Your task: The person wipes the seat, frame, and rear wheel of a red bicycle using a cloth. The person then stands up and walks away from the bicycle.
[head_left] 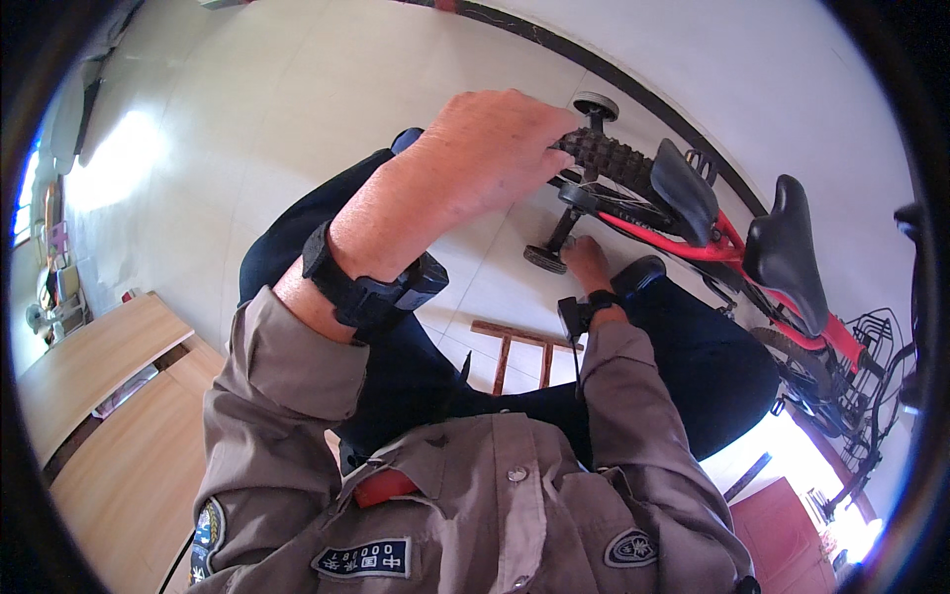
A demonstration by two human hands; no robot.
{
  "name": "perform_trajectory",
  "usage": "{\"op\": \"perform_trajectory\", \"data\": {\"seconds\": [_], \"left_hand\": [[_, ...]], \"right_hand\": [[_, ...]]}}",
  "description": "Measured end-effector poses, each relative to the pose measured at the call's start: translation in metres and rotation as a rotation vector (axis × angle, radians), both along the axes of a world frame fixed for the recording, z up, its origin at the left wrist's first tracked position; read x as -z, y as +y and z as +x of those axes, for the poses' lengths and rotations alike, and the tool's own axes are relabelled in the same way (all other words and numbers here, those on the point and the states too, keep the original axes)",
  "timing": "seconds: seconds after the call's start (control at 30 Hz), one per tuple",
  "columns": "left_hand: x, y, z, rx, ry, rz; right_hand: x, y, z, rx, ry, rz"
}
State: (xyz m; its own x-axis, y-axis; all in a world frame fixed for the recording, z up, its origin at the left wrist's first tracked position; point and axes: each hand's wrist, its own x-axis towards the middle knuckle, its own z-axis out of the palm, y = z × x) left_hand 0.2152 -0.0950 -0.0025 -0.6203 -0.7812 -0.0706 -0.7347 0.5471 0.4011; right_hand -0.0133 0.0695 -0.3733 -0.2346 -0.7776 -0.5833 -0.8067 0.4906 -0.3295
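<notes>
A child's bicycle with a red frame (638, 235) stands to my right, close to the wall. My left hand (512, 148) reaches across and grips the knobby black rear tyre (610, 157); its fingertips are partly hidden behind the tyre. Lower down, my right hand (586, 260) is curled at the edge of the near training wheel (545, 259), whose dark bracket (565, 226) runs up towards the hub. Most of those fingers are out of sight. The far training wheel (596, 105) shows beyond the tyre. A black rear seat (684, 194) and saddle (788, 256) sit above the frame.
A low wooden stool (525, 343) is between my legs. Light wooden boards (111, 371) lie at the left. The white wall (742, 74) with dark skirting (571, 48) borders the bicycle. A wire basket (872, 338) is at its front, and a reddish panel (783, 538) is behind right.
</notes>
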Motion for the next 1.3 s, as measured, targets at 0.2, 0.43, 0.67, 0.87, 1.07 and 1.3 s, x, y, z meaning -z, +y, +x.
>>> {"op": "perform_trajectory", "data": {"seconds": [0.2, 0.43, 0.67, 0.87, 1.07, 1.3], "left_hand": [[0.002, -0.002, 0.001, 0.011, 0.02, 0.02], [0.001, -0.004, 0.001, 0.043, 0.077, -0.015], [-0.004, -0.008, -0.003, 0.092, 0.029, 0.004], [-0.008, -0.007, -0.003, 0.112, 0.029, 0.04], [-0.01, -0.004, -0.003, 0.117, 0.035, 0.086], [-0.015, -0.002, -0.008, 0.125, 0.03, 0.148]], "right_hand": [[-0.034, -0.015, 0.01, 0.41, -0.569, 0.294], [-0.068, -0.003, 0.005, 0.93, -1.158, -0.165], [-0.06, 0.02, -0.029, 1.239, -1.259, -0.456], [-0.033, 0.035, -0.101, 1.362, -0.846, -0.738], [-0.017, 0.042, -0.104, 0.8, -0.98, -0.731], [-0.065, 0.01, -0.028, 0.743, -0.854, -0.29]]}}
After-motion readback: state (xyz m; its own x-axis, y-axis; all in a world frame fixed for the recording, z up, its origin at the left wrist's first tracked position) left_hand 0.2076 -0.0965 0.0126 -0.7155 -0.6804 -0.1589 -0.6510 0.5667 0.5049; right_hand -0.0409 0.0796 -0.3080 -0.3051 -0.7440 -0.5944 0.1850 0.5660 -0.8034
